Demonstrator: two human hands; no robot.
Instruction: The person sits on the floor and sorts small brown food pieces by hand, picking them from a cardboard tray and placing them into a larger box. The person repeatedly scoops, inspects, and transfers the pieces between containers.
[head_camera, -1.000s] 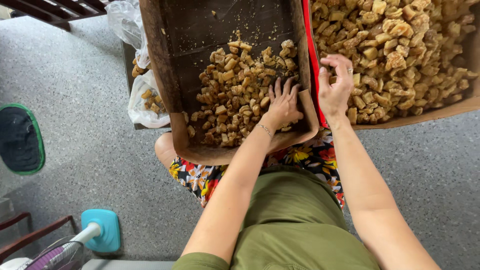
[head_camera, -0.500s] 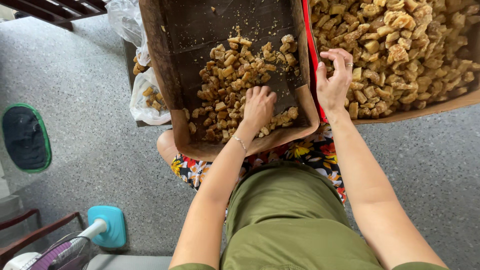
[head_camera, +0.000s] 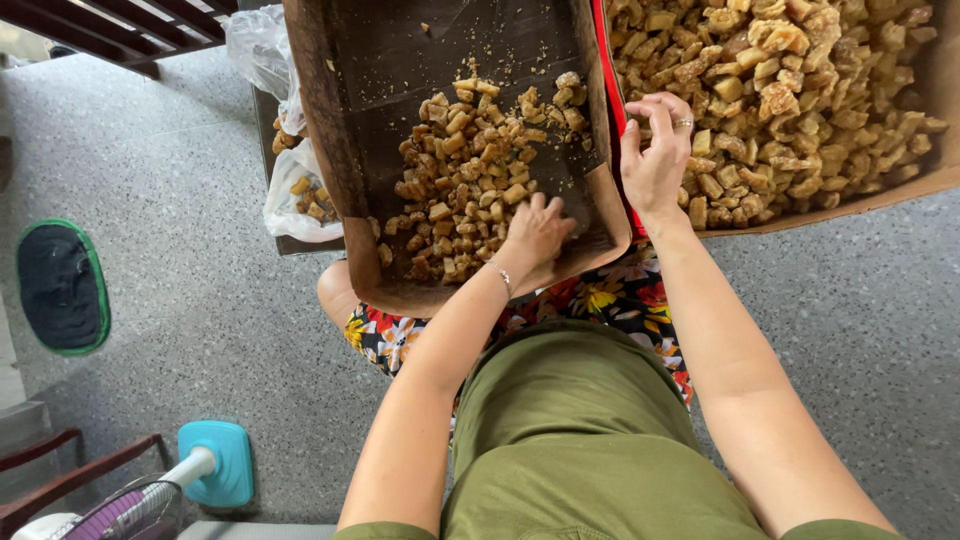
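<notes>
Floor (head_camera: 180, 200): grey speckled stone, filling the view to left and right. On it, at left, a dark oval mat (head_camera: 62, 286) with a green edge; at lower left a fan (head_camera: 150, 500) on a turquoise base beside dark red wooden chair legs (head_camera: 60, 470); at top left, dark wooden slats (head_camera: 150, 25). Clear plastic bags (head_camera: 290, 150), some holding a few golden chunks, lie just left of the boxes. Seated person: olive-green top, floral-print garment over the lap. Left cardboard box (head_camera: 340, 150): tilted on the lap, dark stained inside, holding a loose pile of small golden-brown chunks (head_camera: 470, 170), irregular cubes with a crusted, sugary-looking surface, gathered in the lower middle of the box. Right cardboard box (head_camera: 930, 90): close beside the first, with a red strip at the near edge, heaped full with larger pieces (head_camera: 800, 90) of the same colour. Left hand (head_camera: 538, 232): palm down in the left box at the pile's near edge, fingers loosely spread over the chunks, thin bracelet at the wrist; nothing visibly clasped. Right hand (head_camera: 655, 150): at the near left corner of the right box, ring on one finger, fingers curled down among the pieces; whether they pinch one cannot be told.
</notes>
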